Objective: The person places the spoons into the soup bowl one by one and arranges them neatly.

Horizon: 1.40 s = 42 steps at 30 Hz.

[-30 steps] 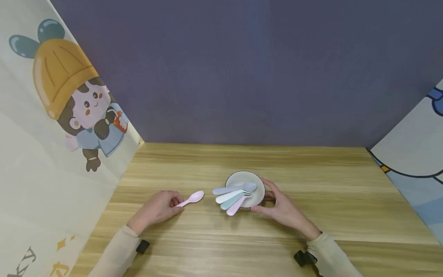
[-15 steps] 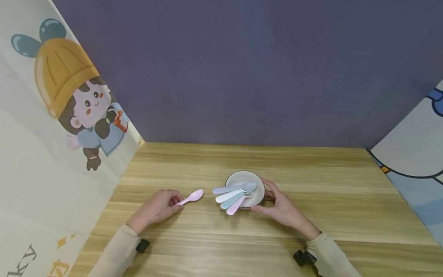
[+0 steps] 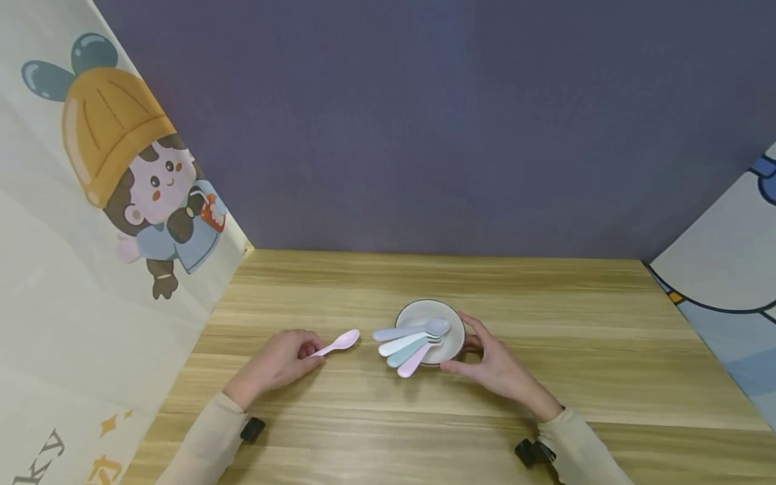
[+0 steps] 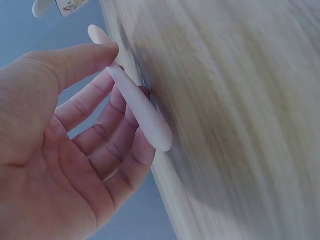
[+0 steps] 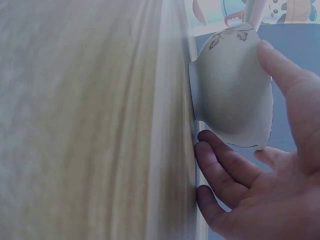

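My left hand (image 3: 280, 360) pinches a pale pink spoon (image 3: 342, 339) by its handle, between thumb and fingers, low over the table. In the left wrist view the spoon's handle (image 4: 142, 112) slants past the fingertips. A small white bowl (image 3: 451, 345) with a dark rim stands right of the spoon. My right hand (image 3: 494, 360) holds the bowl's right side, thumb and index finger spread around the rim. Several spoons lean in the bowl, handles fanned out to the left: lavender (image 3: 397, 333), white (image 3: 397, 345), teal (image 3: 405, 353) and pink (image 3: 413, 362).
The wood-grain table (image 3: 388, 431) meets a dark blue panel (image 3: 388, 135) at the back. A cartoon-printed panel (image 3: 73, 337) borders the left side, and another printed panel (image 3: 715, 249) stands on the right.
My left hand and the pink spoon have shifted very slightly away from me and to the right. The right hand still holds the bowl in the same place.
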### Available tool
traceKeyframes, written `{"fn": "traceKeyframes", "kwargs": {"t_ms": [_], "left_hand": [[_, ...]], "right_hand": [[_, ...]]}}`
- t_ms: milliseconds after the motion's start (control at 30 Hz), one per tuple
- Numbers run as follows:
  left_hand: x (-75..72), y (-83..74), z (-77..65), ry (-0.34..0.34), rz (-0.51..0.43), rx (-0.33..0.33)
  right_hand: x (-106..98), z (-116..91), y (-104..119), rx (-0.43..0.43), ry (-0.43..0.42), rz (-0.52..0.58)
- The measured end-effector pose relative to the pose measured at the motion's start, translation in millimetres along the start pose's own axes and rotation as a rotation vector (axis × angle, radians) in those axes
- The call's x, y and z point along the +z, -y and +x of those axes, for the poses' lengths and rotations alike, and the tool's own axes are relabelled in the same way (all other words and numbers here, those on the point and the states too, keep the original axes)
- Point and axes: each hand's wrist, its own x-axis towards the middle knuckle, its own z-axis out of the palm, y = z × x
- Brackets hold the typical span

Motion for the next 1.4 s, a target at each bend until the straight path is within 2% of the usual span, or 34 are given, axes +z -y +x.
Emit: {"fn": "traceKeyframes", "kwargs": {"t_ms": [367,700,1400], "left_hand": [[1.4,-0.7,0.2,-0.003,-0.009,-0.023],[0.0,-1.7,0.7,-0.023,-0.012,0.003],[-0.5,-4.6,6.7,-0.046,-0.025,-0.009]], "right_hand": [[0.0,-1.6,1.3,0.005,0.005,-0.008],[-0.8,-2.3,1.6,0.004,-0.001,-0.019],[0.0,-0.1,0.7,0.003,0.0,0.003]]}}
